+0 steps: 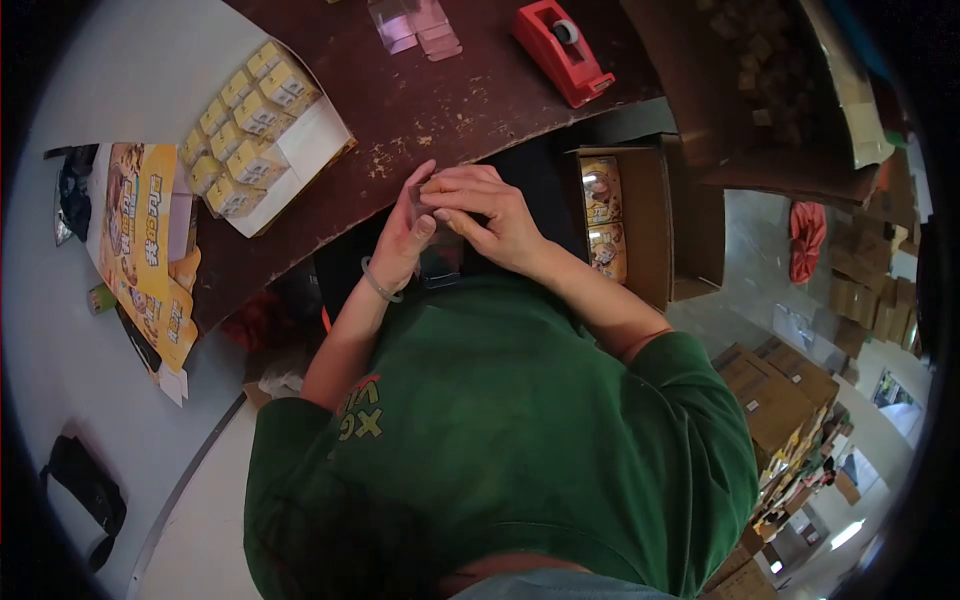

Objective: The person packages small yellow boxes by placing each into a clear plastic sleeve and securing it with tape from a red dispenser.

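Observation:
My left hand (400, 240), with a band around the wrist, is raised near the front of my green shirt, just off the table's near edge. Its fingers are curled against a clear plastic box (441, 262), whose lower part shows below the hands. My right hand (485, 208) is bent over the top of the same box, its fingertips meeting those of the left. Most of the box is hidden by the fingers, and its see-through walls look dark against my clothes.
On the worn brown table (400, 130) are a flattened clear plastic box (420, 25), a red tape dispenser (563, 55) and a white tray (318, 140) with several small yellow boxes (240, 130). A printed display carton (140, 230) stands left. An open cardboard box (640, 225) is at right.

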The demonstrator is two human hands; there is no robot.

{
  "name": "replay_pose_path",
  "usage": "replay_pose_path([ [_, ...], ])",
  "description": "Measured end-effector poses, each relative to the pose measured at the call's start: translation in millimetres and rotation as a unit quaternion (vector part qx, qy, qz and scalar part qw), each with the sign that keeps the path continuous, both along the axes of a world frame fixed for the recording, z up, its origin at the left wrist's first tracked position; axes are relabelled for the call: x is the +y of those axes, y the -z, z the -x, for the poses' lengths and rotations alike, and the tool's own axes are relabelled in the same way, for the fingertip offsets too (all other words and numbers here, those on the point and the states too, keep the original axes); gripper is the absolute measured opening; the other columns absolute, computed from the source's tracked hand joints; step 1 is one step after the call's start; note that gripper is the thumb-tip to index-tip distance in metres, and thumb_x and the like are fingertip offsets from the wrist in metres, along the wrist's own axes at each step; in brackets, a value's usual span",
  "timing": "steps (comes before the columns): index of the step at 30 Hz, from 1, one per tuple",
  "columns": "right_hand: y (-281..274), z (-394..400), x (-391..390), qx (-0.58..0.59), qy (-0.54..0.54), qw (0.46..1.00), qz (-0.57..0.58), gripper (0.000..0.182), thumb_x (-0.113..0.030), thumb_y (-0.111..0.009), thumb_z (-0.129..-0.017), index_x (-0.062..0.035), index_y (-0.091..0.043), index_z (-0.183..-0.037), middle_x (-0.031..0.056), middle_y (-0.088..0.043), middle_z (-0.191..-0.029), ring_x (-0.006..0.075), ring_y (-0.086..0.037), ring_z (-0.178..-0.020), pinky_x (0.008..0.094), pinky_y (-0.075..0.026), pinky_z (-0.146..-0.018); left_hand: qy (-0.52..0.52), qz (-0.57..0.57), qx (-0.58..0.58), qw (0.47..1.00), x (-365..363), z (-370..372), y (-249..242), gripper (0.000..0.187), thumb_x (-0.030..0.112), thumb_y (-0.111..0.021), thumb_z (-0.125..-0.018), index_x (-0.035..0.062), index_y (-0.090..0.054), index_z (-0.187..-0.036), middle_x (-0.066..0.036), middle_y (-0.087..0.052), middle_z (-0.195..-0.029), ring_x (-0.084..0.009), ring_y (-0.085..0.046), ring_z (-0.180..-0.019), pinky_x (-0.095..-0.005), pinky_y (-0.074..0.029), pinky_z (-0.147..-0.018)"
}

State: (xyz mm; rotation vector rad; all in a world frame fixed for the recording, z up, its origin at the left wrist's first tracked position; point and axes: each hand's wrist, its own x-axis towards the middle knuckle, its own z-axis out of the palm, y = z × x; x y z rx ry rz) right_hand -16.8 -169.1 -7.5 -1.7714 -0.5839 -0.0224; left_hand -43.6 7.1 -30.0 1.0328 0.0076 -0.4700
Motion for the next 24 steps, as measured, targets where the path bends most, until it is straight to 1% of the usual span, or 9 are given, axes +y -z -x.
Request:
replay_pose_path([
  [2, -8, -10, 1, 0.005, 0.037, 0.998, -0.046, 0.031, -0.008, -0.070, -0.083, -0.0057, -0.069, -0.114, 0.0126, -0.062, -0.124, 0.0300, -0.060, -0.112, 0.0381, -0.044, -0.099, -0.021, -0.020, -0.054, 0.998, -9, -14, 1, 0.104, 0.058, -0.069, -0.082, 0.0046, -0.014, -0.153, -0.012, -0.043, -0.140, -0.0207, -0.046, -0.128, -0.0354, -0.039, -0.106],
  [3, -16, -10, 3, 0.035, 0.068, 0.995, -0.067, 0.051, -0.007, -0.070, -0.083, -0.0038, -0.055, -0.132, 0.0148, -0.058, -0.129, 0.0267, -0.059, -0.112, 0.0355, -0.045, -0.097, 0.001, -0.016, -0.055, 0.998, -6, -20, -3, 0.105, 0.059, -0.068, -0.082, 0.0050, -0.013, -0.153, -0.013, -0.045, -0.139, -0.0214, -0.047, -0.126, -0.0358, -0.040, -0.105],
  [5, 6, -16, 0, 0.306, -0.006, 0.928, -0.214, 0.078, -0.013, -0.074, -0.084, -0.0040, -0.029, -0.147, 0.0133, -0.060, -0.124, 0.0191, -0.058, -0.112, 0.0323, -0.046, -0.095, -0.009, -0.021, -0.104, 0.994, -10, -32, -8, 0.098, 0.058, -0.063, -0.087, 0.0066, -0.014, -0.154, -0.014, -0.050, -0.133, -0.0209, -0.052, -0.118, -0.0348, -0.042, -0.101],
  [8, -46, -36, -15, 0.037, 0.117, 0.992, 0.004, 0.084, -0.015, -0.079, -0.074, -0.0038, -0.035, -0.144, 0.0120, -0.062, -0.109, 0.0258, -0.060, -0.102, 0.0368, -0.045, -0.091, -0.079, -0.256, -0.187, 0.945, -12, -46, -26, 0.075, 0.046, -0.052, -0.099, 0.0063, -0.020, -0.154, -0.013, -0.049, -0.135, -0.0211, -0.052, -0.117, -0.0338, -0.041, -0.101],
  [10, -47, -44, -16, -0.127, 0.091, 0.977, 0.145, 0.088, -0.019, -0.080, -0.069, -0.0034, -0.036, -0.144, 0.0123, -0.061, -0.110, 0.0304, -0.057, -0.103, 0.0418, -0.039, -0.097, -0.060, -0.188, -0.136, 0.971, -9, -53, -41, 0.071, 0.044, -0.050, -0.100, 0.0047, -0.021, -0.153, -0.012, -0.045, -0.141, -0.0212, -0.050, -0.123, -0.0340, -0.041, -0.103],
  [13, -44, -56, -12, -0.229, -0.030, 0.967, 0.105, 0.070, -0.025, -0.077, -0.075, -0.0098, -0.047, -0.137, 0.0117, -0.058, -0.118, 0.0304, -0.053, -0.113, 0.0440, -0.038, -0.099, -0.060, -0.128, -0.083, 0.987, -10, -67, -10, 0.052, 0.038, -0.049, -0.102, 0.0038, -0.039, -0.139, -0.011, -0.052, -0.133, -0.0205, -0.057, -0.115, -0.0355, -0.050, -0.092],
  [17, -68, -135, -117, -0.217, 0.211, 0.948, 0.095, 0.053, -0.031, -0.071, -0.082, -0.0086, -0.055, -0.127, 0.0134, -0.058, -0.121, 0.0336, -0.052, -0.117, 0.0460, -0.039, -0.100, -0.045, 0.053, 0.072, 0.995, -10, -74, -28, 0.041, 0.037, -0.048, -0.100, 0.0068, -0.047, -0.128, -0.012, -0.057, -0.121, -0.0319, -0.062, -0.107, -0.0436, -0.052, -0.090],
  [21, 5, -240, -263, 0.074, 0.479, 0.871, -0.085, 0.052, -0.032, -0.065, -0.088, -0.0047, -0.052, -0.131, 0.0197, -0.058, -0.125, 0.0366, -0.052, -0.121, 0.0455, -0.040, -0.103, -0.018, 0.166, 0.143, 0.975, 0, -80, -16, 0.042, 0.040, -0.046, -0.099, 0.0072, -0.048, -0.126, -0.012, -0.058, -0.118, -0.0354, -0.062, -0.104, -0.0433, -0.053, -0.088],
  [24, 41, -297, -320, 0.075, 0.547, 0.834, -0.008, 0.052, -0.032, -0.061, -0.093, -0.0017, -0.049, -0.133, 0.0245, -0.058, -0.128, 0.0388, -0.051, -0.124, 0.0452, -0.040, -0.105, -0.002, 0.182, 0.167, 0.969, 3, -87, -4, 0.053, 0.053, -0.044, -0.099, 0.0083, -0.046, -0.127, -0.012, -0.058, -0.117, -0.0349, -0.062, -0.103, -0.0385, -0.057, -0.080],
])
